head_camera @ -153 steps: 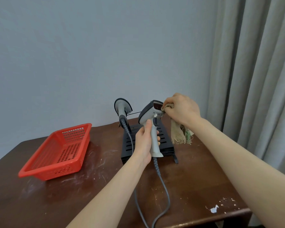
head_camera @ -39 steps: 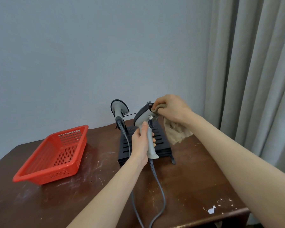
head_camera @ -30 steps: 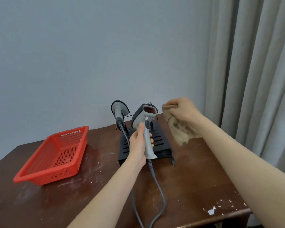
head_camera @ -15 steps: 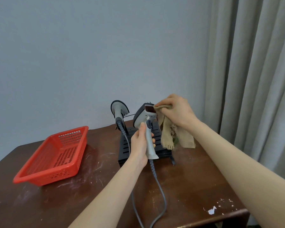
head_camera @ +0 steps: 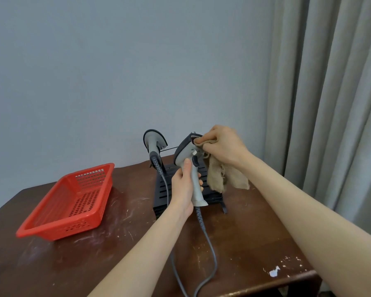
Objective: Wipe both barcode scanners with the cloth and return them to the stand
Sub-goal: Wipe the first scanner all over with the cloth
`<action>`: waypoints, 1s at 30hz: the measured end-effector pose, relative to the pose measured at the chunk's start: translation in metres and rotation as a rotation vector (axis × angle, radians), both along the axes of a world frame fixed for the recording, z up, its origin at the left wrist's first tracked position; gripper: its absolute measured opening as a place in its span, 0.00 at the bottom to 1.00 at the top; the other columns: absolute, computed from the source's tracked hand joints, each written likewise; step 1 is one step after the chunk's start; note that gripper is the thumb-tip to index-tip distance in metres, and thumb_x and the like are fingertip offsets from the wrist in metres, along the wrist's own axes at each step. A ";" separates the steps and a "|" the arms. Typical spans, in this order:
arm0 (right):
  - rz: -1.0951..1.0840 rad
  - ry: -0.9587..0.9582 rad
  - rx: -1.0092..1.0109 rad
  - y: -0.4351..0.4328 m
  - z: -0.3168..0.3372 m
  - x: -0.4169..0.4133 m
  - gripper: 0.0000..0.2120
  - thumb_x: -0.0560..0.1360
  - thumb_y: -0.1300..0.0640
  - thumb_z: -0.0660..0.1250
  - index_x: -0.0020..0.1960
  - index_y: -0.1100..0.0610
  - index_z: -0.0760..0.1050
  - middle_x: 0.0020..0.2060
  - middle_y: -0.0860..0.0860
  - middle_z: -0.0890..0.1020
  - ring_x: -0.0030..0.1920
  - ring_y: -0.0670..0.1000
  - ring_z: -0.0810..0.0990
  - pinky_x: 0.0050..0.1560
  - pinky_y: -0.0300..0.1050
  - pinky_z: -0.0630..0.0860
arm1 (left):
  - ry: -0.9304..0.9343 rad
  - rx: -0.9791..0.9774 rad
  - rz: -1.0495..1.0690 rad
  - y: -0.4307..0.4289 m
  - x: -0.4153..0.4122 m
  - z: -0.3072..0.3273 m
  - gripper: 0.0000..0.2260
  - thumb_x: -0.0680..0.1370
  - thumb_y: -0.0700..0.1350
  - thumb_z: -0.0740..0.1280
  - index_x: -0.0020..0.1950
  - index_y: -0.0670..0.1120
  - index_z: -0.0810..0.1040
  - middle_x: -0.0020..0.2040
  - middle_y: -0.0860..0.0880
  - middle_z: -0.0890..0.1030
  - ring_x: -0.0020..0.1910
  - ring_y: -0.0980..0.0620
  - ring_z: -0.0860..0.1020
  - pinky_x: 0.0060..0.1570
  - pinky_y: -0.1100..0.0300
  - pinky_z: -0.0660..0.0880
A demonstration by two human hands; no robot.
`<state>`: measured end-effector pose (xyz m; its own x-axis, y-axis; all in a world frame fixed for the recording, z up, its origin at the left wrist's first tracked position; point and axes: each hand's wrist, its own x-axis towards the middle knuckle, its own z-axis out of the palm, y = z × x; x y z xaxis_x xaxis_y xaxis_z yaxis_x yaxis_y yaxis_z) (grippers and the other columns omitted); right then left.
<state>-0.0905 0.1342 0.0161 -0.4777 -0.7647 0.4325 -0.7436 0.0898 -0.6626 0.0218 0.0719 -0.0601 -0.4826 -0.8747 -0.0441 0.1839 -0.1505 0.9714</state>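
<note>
Table (head_camera: 244, 243) front cropped; cloth (head_camera: 223, 176) partly hides scanner (head_camera: 187, 151) window.

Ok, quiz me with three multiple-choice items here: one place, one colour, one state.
1. The plastic basket is: A blue B red C green
2. The second barcode scanner is: A in the basket B on the black stand C on the floor
3. The right hand is: A empty B in the basket C pressing the cloth on the held scanner
Key: B, its mesh walls are red; B, it hangs at the stand's back; C, cloth is bunched against the scanner's head.
</note>
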 end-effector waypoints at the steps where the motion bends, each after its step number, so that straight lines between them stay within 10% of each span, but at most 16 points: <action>1: -0.037 0.032 0.022 0.000 -0.001 -0.001 0.14 0.74 0.59 0.63 0.52 0.45 0.83 0.40 0.39 0.73 0.51 0.48 0.76 0.47 0.44 0.73 | 0.005 0.005 0.005 0.000 0.000 0.001 0.16 0.79 0.56 0.61 0.50 0.43 0.75 0.34 0.47 0.76 0.29 0.51 0.74 0.30 0.58 0.73; 11: -0.044 0.001 0.052 -0.002 0.000 0.000 0.14 0.74 0.59 0.63 0.53 0.46 0.83 0.35 0.35 0.70 0.49 0.47 0.76 0.47 0.43 0.72 | -0.002 -0.008 0.017 -0.002 0.001 0.001 0.17 0.79 0.56 0.61 0.51 0.42 0.76 0.34 0.47 0.77 0.29 0.52 0.74 0.30 0.58 0.73; 16: -0.215 0.211 0.154 0.001 -0.003 -0.003 0.17 0.73 0.59 0.61 0.53 0.43 0.82 0.53 0.43 0.82 0.53 0.52 0.78 0.43 0.41 0.69 | -0.002 -0.018 0.015 -0.002 0.002 -0.003 0.17 0.79 0.56 0.62 0.53 0.42 0.75 0.35 0.47 0.77 0.29 0.52 0.74 0.29 0.59 0.73; 22: -0.001 -0.101 0.054 0.000 0.003 -0.001 0.14 0.72 0.60 0.64 0.49 0.47 0.84 0.45 0.43 0.83 0.44 0.48 0.78 0.44 0.42 0.74 | -0.011 -0.037 0.023 -0.001 0.000 0.001 0.15 0.79 0.56 0.61 0.51 0.43 0.75 0.35 0.48 0.77 0.29 0.53 0.74 0.31 0.59 0.73; 26: -0.234 0.240 0.272 0.009 0.004 -0.009 0.13 0.75 0.55 0.63 0.54 0.44 0.82 0.53 0.47 0.83 0.53 0.54 0.79 0.45 0.42 0.70 | -0.034 -0.058 0.030 -0.004 0.003 -0.001 0.15 0.79 0.56 0.62 0.51 0.43 0.76 0.36 0.47 0.77 0.29 0.52 0.74 0.30 0.59 0.72; 30: -0.191 0.034 0.280 0.014 0.002 -0.023 0.14 0.76 0.58 0.61 0.56 0.50 0.81 0.54 0.49 0.82 0.54 0.54 0.79 0.48 0.44 0.74 | -0.005 -0.010 0.038 -0.007 0.004 0.001 0.17 0.79 0.56 0.61 0.48 0.42 0.76 0.35 0.47 0.77 0.29 0.52 0.74 0.30 0.59 0.72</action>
